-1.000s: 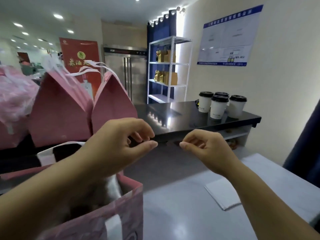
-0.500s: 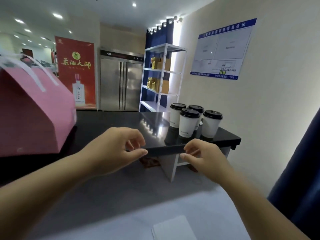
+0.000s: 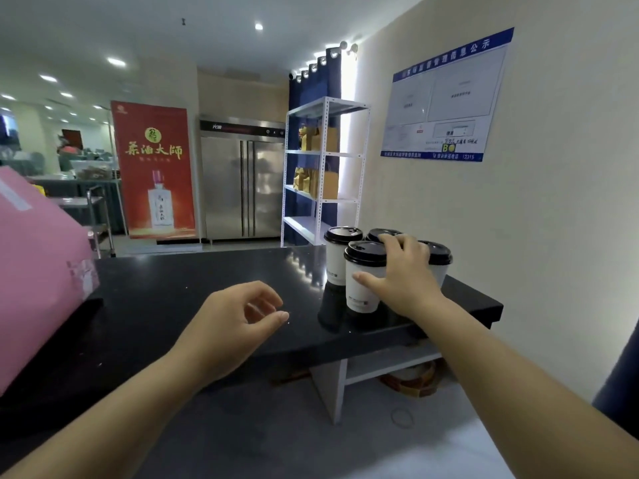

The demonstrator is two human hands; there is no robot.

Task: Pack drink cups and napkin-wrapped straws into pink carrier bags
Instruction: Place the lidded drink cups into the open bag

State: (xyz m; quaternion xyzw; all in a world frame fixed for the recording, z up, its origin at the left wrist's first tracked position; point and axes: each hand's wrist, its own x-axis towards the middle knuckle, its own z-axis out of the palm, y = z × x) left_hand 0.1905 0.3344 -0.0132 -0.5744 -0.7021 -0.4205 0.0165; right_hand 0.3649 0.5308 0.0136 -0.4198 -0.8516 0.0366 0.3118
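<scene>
My right hand (image 3: pixel 404 274) has left the near edge of the black counter (image 3: pixel 173 288) and reached far right, thumb and fingers now wrapping the nearest white paper cup with a black lid (image 3: pixel 363 292). My left hand (image 3: pixel 235 326) has loosened.

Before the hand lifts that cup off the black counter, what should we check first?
1. Grip: ok. The right hand wraps the front cup, thumb on its side.
2. Lid: ok. Its black lid sits on top.
3. Room around it: not ok. Three other cups stand tight beside it and might get bumped.
4. Spare hand: ok. The left hand holds nothing.
5. Bag ready: cannot tell. Only the side of the pink bag shows, at the left edge.
</scene>
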